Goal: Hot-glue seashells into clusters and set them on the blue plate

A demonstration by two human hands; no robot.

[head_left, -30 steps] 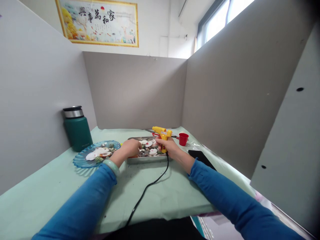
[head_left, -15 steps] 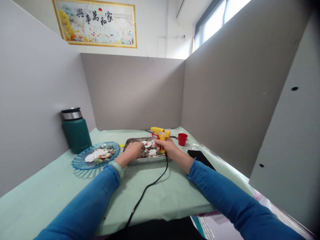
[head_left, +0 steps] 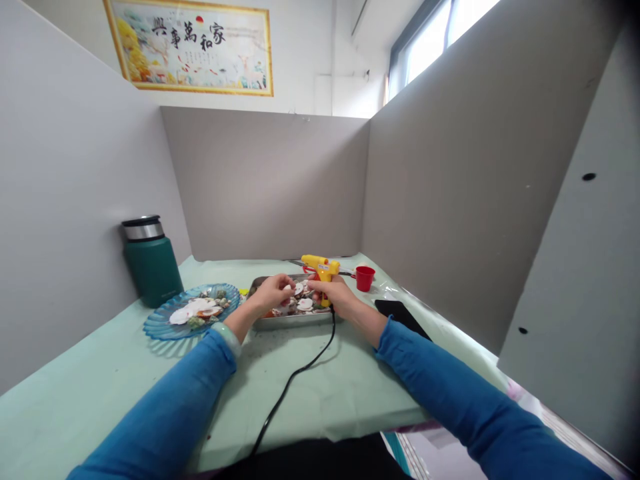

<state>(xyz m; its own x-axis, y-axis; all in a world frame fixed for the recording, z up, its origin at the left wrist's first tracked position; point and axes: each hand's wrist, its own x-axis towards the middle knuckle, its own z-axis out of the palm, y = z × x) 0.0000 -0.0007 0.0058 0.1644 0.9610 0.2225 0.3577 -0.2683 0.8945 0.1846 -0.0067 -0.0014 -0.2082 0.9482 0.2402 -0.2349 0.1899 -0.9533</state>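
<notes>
My right hand (head_left: 334,292) is wrapped around the grip of a yellow glue gun (head_left: 320,265), whose nozzle points left above a metal tray (head_left: 300,321). Shells (head_left: 304,305), white and brownish, fill the tray. Over the tray's left part is my left hand (head_left: 274,293), its thumb and fingers pinched together. What sits between those fingertips is too small to make out. A black cord (head_left: 295,373) runs from the gun's handle down across the table to the front edge.
A blue glass plate (head_left: 159,325) with shells lies left of the tray, before a green bottle (head_left: 151,263). To the right are a red cup (head_left: 365,279) and a black phone (head_left: 401,319). Grey partitions (head_left: 270,183) enclose the green-covered table (head_left: 165,393).
My left hand has lifted up from among the shells, and its pinched fingertips now show. The right hand and the glue gun stay almost where they were.
</notes>
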